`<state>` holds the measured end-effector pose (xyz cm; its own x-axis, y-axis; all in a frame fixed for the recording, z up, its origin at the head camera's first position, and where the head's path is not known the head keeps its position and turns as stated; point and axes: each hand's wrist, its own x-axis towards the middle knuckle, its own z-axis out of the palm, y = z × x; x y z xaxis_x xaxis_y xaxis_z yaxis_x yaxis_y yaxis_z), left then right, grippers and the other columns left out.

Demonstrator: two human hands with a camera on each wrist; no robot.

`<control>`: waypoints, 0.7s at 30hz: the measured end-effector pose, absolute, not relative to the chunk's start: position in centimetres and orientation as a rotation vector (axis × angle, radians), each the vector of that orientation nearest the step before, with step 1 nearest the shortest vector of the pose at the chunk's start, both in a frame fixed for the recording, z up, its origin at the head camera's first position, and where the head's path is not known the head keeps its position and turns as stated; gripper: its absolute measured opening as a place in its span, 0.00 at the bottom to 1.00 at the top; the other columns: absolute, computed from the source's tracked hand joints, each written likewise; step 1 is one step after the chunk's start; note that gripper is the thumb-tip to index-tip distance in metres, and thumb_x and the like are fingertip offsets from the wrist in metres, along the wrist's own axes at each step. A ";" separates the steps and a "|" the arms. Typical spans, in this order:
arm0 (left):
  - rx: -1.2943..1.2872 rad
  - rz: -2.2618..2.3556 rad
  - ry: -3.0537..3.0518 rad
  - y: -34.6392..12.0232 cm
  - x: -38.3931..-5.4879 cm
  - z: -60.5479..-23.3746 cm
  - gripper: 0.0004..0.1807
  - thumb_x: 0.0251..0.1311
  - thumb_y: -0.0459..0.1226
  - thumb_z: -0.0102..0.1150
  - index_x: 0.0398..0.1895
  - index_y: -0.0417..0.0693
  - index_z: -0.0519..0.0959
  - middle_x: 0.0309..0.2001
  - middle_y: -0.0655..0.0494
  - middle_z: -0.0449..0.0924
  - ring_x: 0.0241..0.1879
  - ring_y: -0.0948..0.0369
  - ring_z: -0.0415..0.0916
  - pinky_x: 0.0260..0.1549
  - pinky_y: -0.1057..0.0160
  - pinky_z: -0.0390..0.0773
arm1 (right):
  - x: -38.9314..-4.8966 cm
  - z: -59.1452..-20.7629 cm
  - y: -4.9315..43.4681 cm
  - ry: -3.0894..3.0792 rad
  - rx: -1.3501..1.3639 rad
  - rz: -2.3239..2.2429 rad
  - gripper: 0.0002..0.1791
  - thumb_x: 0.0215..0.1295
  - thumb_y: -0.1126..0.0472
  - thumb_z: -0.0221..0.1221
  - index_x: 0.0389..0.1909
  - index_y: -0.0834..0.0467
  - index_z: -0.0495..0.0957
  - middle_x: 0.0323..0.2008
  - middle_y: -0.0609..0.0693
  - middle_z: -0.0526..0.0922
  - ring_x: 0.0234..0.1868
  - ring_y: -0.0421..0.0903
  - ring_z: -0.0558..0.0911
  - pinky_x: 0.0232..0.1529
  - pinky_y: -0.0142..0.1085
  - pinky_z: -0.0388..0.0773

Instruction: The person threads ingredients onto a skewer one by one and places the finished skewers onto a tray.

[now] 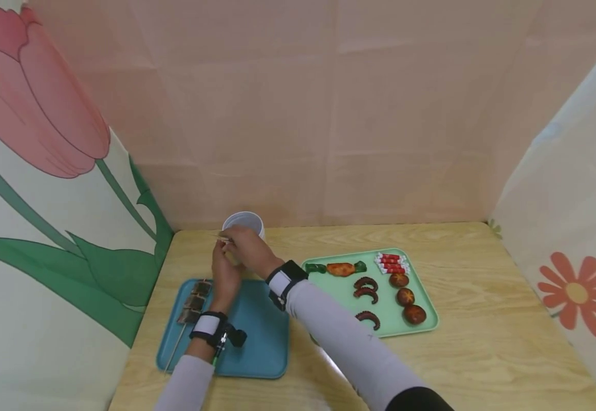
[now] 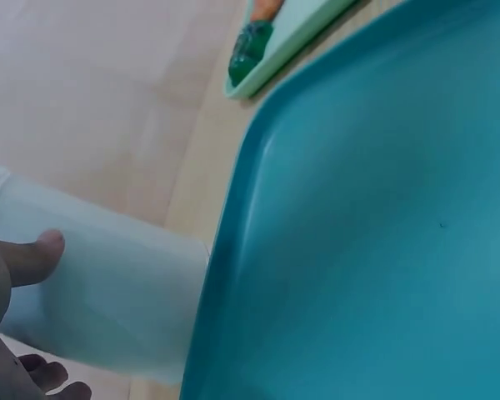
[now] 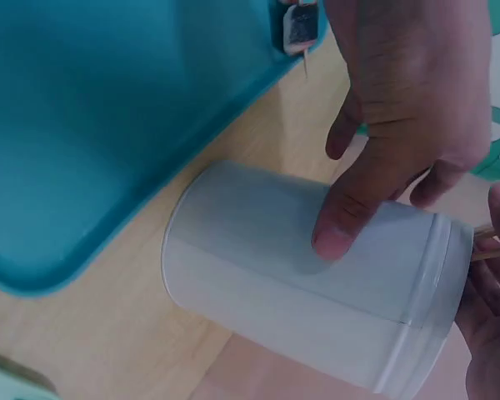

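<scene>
A white cylindrical container [image 3: 292, 267] stands behind the blue tray [image 1: 262, 342]. My left hand [image 1: 226, 277] is at its near side, and the thumb [image 3: 346, 221] rests straight against its wall. The other fingers of that hand hang loosely. Over the container's mouth, my right hand [image 1: 249, 248] pinches thin wooden skewers [image 3: 487, 250] at the rim. Along the tray's left side lies a skewer with dark, square food pieces [image 1: 192, 302], its bare stick toward me.
To the right, a light green tray [image 1: 318, 279] carries red-and-white sticks [image 1: 392, 264], brown mushroom-like pieces [image 1: 405, 296], curled tentacle-like pieces [image 1: 366, 294] and an orange piece with green ends [image 1: 340, 269]. My right forearm crosses above its near left corner. A cloth backdrop [image 1: 329, 114] rises behind the table.
</scene>
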<state>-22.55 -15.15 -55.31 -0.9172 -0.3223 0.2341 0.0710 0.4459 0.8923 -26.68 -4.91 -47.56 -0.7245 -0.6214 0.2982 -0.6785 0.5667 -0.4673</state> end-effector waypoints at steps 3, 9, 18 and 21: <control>0.142 -1.436 -2.319 -14.9 -22.9 -55.4 0.37 0.56 0.21 0.61 0.71 0.32 0.62 0.65 0.32 0.68 0.66 0.40 0.68 0.67 0.42 0.68 | -26.7 -47.6 -5.1 -2.663 1.094 0.887 0.16 0.74 0.64 0.58 0.60 0.57 0.81 0.56 0.52 0.85 0.59 0.46 0.83 0.58 0.33 0.81; 0.132 -1.770 -2.122 -14.1 -23.7 -55.4 0.26 0.68 0.22 0.49 0.69 0.36 0.63 0.63 0.41 0.69 0.62 0.55 0.69 0.63 0.64 0.71 | -26.7 -48.1 -4.8 -2.655 1.037 1.010 0.13 0.72 0.66 0.61 0.55 0.60 0.78 0.52 0.54 0.81 0.55 0.48 0.82 0.55 0.34 0.81; 0.222 -1.529 -2.249 -13.9 -24.2 -55.3 0.33 0.54 0.20 0.58 0.66 0.31 0.66 0.60 0.35 0.77 0.58 0.50 0.76 0.58 0.54 0.77 | -27.1 -48.7 -4.0 -2.508 0.974 1.113 0.04 0.68 0.65 0.65 0.36 0.58 0.79 0.41 0.51 0.79 0.44 0.46 0.80 0.47 0.37 0.81; 0.245 -1.424 -2.330 -14.1 -24.2 -55.2 0.38 0.47 0.23 0.65 0.67 0.32 0.65 0.61 0.33 0.76 0.61 0.43 0.76 0.61 0.44 0.75 | -27.3 -48.7 -3.6 -2.459 0.928 1.110 0.04 0.66 0.65 0.66 0.34 0.58 0.80 0.39 0.51 0.81 0.44 0.45 0.83 0.49 0.37 0.83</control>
<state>-24.18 -14.13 -55.21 -0.9056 -0.3481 0.2423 0.0568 0.4664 0.8827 -27.31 -3.61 -48.73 -0.7517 -0.4384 0.4928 -0.6595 0.4964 -0.5645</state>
